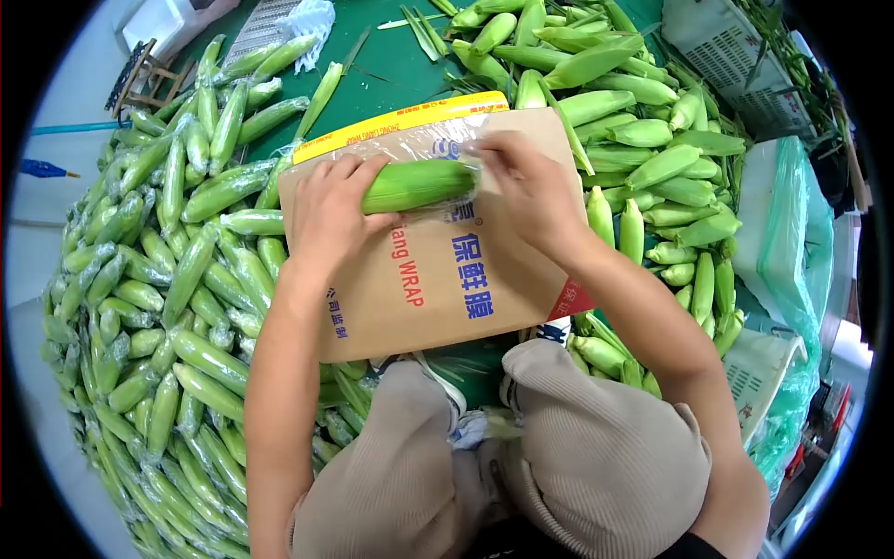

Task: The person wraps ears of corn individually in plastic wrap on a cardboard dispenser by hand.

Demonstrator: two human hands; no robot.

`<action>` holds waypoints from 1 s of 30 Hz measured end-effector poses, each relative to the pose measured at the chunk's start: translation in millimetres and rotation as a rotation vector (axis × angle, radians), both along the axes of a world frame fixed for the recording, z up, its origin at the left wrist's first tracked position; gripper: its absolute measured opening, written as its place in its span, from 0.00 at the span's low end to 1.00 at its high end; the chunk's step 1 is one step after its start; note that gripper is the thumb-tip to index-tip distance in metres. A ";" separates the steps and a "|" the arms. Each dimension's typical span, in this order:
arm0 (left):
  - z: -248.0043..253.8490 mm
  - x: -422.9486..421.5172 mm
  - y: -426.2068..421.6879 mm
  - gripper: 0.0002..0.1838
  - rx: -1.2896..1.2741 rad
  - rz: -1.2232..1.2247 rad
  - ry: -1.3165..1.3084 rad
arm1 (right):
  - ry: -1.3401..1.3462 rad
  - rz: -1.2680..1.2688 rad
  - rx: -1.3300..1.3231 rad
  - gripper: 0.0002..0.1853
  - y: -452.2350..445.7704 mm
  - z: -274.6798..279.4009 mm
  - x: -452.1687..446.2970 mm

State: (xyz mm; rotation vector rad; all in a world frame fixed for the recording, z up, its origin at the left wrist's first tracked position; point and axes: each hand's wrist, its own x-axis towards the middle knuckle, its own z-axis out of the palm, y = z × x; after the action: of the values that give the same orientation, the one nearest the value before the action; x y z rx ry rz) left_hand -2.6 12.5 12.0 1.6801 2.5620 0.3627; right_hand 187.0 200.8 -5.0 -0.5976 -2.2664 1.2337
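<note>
A green ear of corn [419, 184] in its husk lies crosswise over a printed cardboard box [391, 298] in front of my knees. My left hand [328, 210] is closed around the ear's left end, thumb below and fingers above. Clear plastic wrap [396, 147] shows along the upper side of the ear and at its right tip. At that tip my right hand [529, 186] has its fingers pinched together on the film. Behind the ear, along the far edge of the cardboard, is a long yellow cling-wrap box [410, 115].
To the left is a large heap of film-wrapped corn [158, 307]. Unwrapped ears [643, 158] are piled at the right. White crates [717, 56] and a green plastic sheet [796, 233] stand beyond them. Loose husk leaves [424, 33] lie on the green floor [372, 70].
</note>
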 end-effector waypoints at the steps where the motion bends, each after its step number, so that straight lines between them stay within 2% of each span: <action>1: -1.6 0.0 2.0 0.42 -0.029 0.022 -0.012 | -0.209 0.136 0.005 0.18 -2.8 6.7 -16.9; 2: -2.4 -1.4 2.2 0.43 -0.060 0.040 -0.021 | -0.107 0.230 0.242 0.21 -5.0 -1.8 -29.2; 3: -2.3 -4.4 0.8 0.43 0.063 0.001 -0.070 | 0.001 0.317 0.479 0.24 -9.0 -8.0 -40.3; 4: -3.7 -8.0 -2.0 0.44 0.186 -0.033 -0.119 | -0.149 0.300 0.640 0.29 -12.2 -11.7 -40.2; 5: -8.7 -11.3 -8.4 0.44 0.308 -0.061 -0.170 | -0.172 0.320 0.665 0.30 -10.8 -14.6 -45.9; 6: -17.8 -19.7 -27.7 0.45 0.549 -0.069 -0.206 | -0.199 0.344 0.686 0.31 -8.3 -20.2 -48.9; 7: -28.3 -11.7 -50.2 0.45 0.685 0.096 -0.138 | -0.226 0.369 0.713 0.32 -4.2 -25.1 -51.3; 9: -35.2 -3.3 -89.6 0.43 0.365 0.312 -0.076 | -0.175 0.339 0.694 0.32 -1.6 -30.1 -51.6; 11: -47.6 0.3 -97.6 0.34 0.134 0.418 -0.159 | -0.171 0.343 0.657 0.33 -5.5 -30.4 -44.0; 12: -41.6 -2.7 -92.9 0.20 0.166 0.304 -0.119 | -0.140 0.341 0.604 0.34 -5.7 -32.0 -43.2; 16: -52.5 2.1 -75.6 0.06 0.271 0.252 0.149 | -0.088 0.207 0.544 0.35 -9.2 -22.2 -32.5; 19: -60.5 14.6 -99.2 0.05 0.402 0.558 0.075 | -0.317 0.271 0.588 0.35 4.7 -9.4 -12.9; 20: -59.2 29.3 -111.8 0.06 0.453 0.646 -0.150 | -0.301 0.368 0.558 0.34 7.7 -6.6 -4.0; 23: -57.3 72.7 -119.1 0.11 0.925 0.448 -0.282 | -0.245 0.825 0.495 0.34 2.9 4.3 7.3; 27: -44.7 107.4 -108.1 0.23 0.542 0.211 -0.172 | -0.328 0.922 0.427 0.36 -13.6 2.1 15.0; 29: -30.6 100.2 -96.0 0.28 0.337 0.117 -0.027 | -0.186 0.656 0.587 0.36 -14.1 8.3 9.1; 30: -20.8 87.2 -84.6 0.32 0.106 0.243 -0.214 | -0.117 0.519 0.650 0.36 -18.7 9.3 7.2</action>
State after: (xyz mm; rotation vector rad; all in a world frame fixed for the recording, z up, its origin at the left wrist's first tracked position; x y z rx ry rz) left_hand 84.6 -72.1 -8.8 1.2761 2.6271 0.6636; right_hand 194.2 182.1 4.3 0.1755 -2.8144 0.5792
